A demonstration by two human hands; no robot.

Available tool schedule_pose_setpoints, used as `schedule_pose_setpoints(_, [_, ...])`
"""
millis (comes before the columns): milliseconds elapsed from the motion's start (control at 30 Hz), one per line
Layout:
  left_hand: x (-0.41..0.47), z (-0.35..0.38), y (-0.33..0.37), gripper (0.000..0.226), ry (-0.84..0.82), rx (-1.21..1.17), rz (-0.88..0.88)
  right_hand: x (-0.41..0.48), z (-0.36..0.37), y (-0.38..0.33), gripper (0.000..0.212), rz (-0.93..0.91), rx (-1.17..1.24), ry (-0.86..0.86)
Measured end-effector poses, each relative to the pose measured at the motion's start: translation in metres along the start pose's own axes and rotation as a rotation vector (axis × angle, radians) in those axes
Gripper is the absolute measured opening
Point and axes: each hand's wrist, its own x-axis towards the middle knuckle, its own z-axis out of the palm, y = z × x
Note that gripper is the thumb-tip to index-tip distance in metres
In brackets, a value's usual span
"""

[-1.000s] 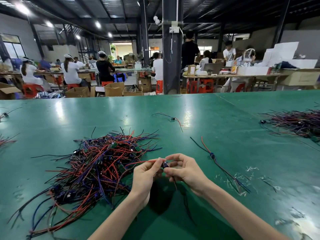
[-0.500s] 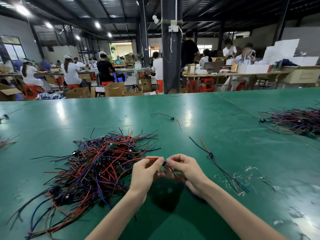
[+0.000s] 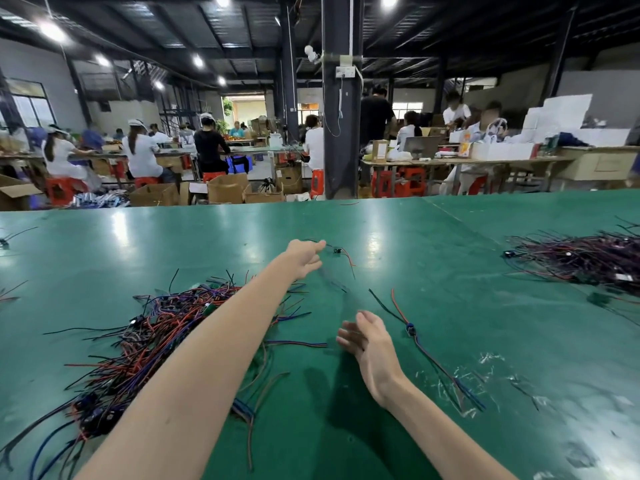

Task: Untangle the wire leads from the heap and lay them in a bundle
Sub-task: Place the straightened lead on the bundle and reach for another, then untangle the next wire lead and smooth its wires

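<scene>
Reaches left hand (image 3: 304,258) to far single wire lead (image 3: 337,251), grip not discernible; holds right hand (image 3: 367,338) slack, empty, over green table (image 3: 450,251) near heap (image 3: 145,341).

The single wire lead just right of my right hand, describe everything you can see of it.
The lead lies flat on the green table. A small dark-blue part sits mid-length; beyond it a black and a red wire fork apart, nearer you blue and dark wires trail together. Nothing touches it.
</scene>
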Motion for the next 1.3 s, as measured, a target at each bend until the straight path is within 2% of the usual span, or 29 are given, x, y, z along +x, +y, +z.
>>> schedule_pose_setpoints(67, [-0.001,-0.008,-0.004,0.042,-0.002,0.121,0.002,0.0,0.001,0.001,0.011,-0.015,-0.099,-0.017])
schedule_pose_setpoints(167, [-0.012,-0.037,0.004,0.025,0.053,0.35,0.113,-0.001,0.001,0.002,0.012,-0.02,-0.179,-0.031])
schedule_pose_setpoints(333, [-0.051,-0.123,0.027,0.023,0.27,1.021,0.347,-0.001,0.0,0.003,0.015,-0.032,-0.261,-0.069])
schedule_pose_setpoints(400, [-0.072,-0.154,0.026,0.014,0.239,1.265,0.237,-0.001,0.001,0.004,0.016,-0.047,-0.301,-0.071])
schedule_pose_setpoints(467, [-0.091,-0.172,0.016,0.014,0.122,1.406,0.016,-0.001,0.003,0.006,0.017,-0.062,-0.328,-0.069])
schedule_pose_setpoints(533, [-0.1,-0.182,-0.001,0.02,0.08,1.421,-0.025,-0.003,0.004,0.007,0.018,-0.069,-0.341,-0.069])
schedule_pose_setpoints(667, [-0.112,-0.183,-0.033,0.032,0.346,1.363,0.227,-0.005,0.005,0.006,0.02,-0.071,-0.349,-0.071])
schedule_pose_setpoints(833, [-0.116,-0.167,-0.055,0.03,0.516,1.564,0.403,-0.009,0.006,0.003,0.019,-0.067,-0.332,-0.075])
schedule_pose_setpoints(1000, [-0.115,-0.16,-0.054,0.027,0.586,1.611,0.37,-0.011,0.006,0.001,0.019,-0.058,-0.342,-0.084])
schedule_pose_setpoints(1167, [-0.117,-0.16,-0.046,0.021,0.538,1.448,0.361,-0.012,0.007,0.0,0.018,-0.053,-0.361,-0.095])
schedule_pose_setpoints(1233, [-0.12,-0.16,-0.04,0.018,0.569,1.317,0.45,-0.012,0.007,-0.001,0.018,-0.051,-0.358,-0.099])
schedule_pose_setpoints(1300, [-0.125,-0.156,-0.034,0.016,0.622,1.239,0.628,-0.012,0.006,-0.001,0.019,-0.053,-0.359,-0.104])
